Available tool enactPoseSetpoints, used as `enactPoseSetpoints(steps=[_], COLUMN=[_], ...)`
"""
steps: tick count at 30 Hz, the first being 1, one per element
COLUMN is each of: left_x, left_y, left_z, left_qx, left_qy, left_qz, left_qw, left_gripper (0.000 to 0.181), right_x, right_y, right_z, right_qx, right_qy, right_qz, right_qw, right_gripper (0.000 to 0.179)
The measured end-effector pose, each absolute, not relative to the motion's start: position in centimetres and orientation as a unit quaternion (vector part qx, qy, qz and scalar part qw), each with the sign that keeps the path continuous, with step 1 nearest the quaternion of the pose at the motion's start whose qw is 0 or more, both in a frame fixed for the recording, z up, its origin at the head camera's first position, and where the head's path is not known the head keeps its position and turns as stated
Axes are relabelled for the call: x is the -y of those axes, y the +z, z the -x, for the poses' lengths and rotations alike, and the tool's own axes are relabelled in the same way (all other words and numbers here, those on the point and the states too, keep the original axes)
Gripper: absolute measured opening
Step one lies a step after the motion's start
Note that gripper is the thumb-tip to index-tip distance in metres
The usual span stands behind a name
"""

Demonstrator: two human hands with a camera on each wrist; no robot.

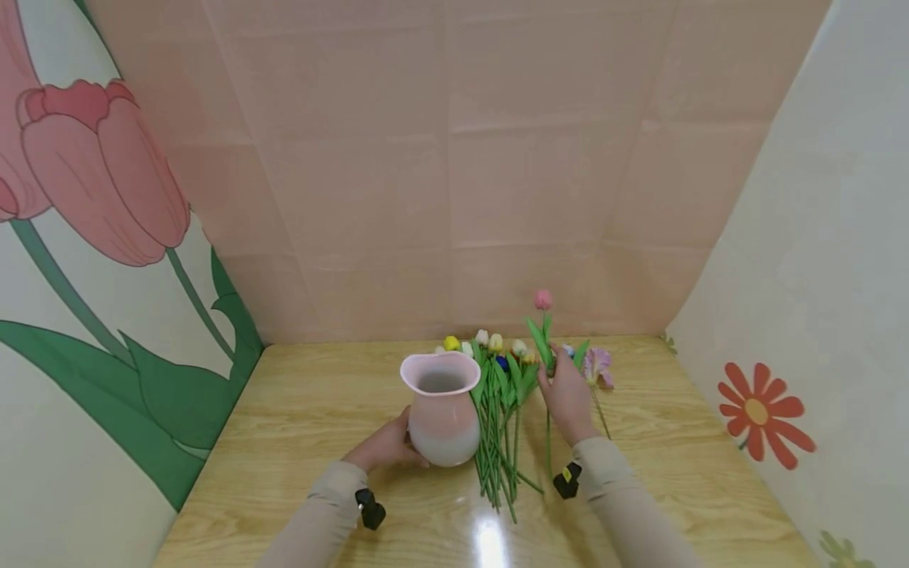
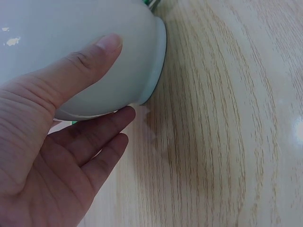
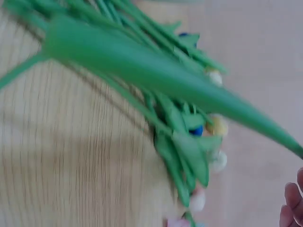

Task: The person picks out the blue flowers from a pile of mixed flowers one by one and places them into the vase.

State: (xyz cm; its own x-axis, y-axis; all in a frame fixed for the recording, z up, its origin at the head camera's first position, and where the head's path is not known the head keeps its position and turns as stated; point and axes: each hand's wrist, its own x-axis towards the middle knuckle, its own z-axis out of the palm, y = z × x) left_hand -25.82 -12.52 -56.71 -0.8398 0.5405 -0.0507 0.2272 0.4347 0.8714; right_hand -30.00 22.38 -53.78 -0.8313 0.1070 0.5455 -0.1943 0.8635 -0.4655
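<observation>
A pink and white vase point(image 1: 443, 430) with a flared rim stands on the table. My left hand point(image 1: 389, 443) grips its lower side. In the left wrist view the thumb point(image 2: 90, 64) lies along the vase wall and the fingertips are close by its foot. To the right, my right hand point(image 1: 571, 398) holds a pink tulip point(image 1: 543, 300) upright by its upper stem, the bloom above the fingers. A long green leaf point(image 3: 142, 71) crosses the right wrist view, where only some fingertips point(image 3: 292, 201) show at the edge.
Between vase and right hand lies a bunch of tulips point(image 1: 497, 426), stems toward me, with white, yellow and blue blooms at the far end. A frilly pink-purple flower point(image 1: 598, 365) lies right of the right hand. A pink backdrop point(image 1: 454, 197) rises behind the wooden table point(image 1: 312, 394).
</observation>
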Motion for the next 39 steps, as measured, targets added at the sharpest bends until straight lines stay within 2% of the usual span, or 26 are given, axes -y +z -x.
enactPoseSetpoints(steps=[7, 15, 19, 27, 34, 39], left_x=[12.5, 12.5, 12.6, 12.6, 12.5, 12.5], left_y=[-56.4, -56.7, -56.9, -57.3, -57.1, -57.0], left_z=[25.7, 25.7, 25.7, 26.0, 26.0, 25.9], left_qx=[-0.830, -0.833, -0.829, -0.833, -0.831, -0.833], left_qy=[0.480, 0.476, 0.482, 0.475, 0.476, 0.476], left_qz=[-0.229, -0.225, -0.226, -0.225, -0.224, -0.220], left_qw=[0.166, 0.169, 0.172, 0.173, 0.178, 0.180], left_gripper=[0.096, 0.097, 0.097, 0.098, 0.100, 0.102], right_x=[-25.9, -28.9, -29.4, -30.8, -31.9, -32.2], right_y=[-55.4, -57.6, -58.1, -60.0, -62.0, -62.4], right_z=[30.6, 30.0, 29.3, 29.1, 29.1, 29.0], right_qx=[0.920, 0.941, 0.943, 0.955, 0.963, 0.967], right_qy=[0.230, 0.203, 0.194, 0.178, 0.166, 0.162], right_qz=[-0.008, 0.011, 0.020, 0.055, 0.074, 0.075], right_qw=[0.316, 0.271, 0.271, 0.233, 0.201, 0.182], right_gripper=[0.044, 0.052, 0.047, 0.043, 0.048, 0.043])
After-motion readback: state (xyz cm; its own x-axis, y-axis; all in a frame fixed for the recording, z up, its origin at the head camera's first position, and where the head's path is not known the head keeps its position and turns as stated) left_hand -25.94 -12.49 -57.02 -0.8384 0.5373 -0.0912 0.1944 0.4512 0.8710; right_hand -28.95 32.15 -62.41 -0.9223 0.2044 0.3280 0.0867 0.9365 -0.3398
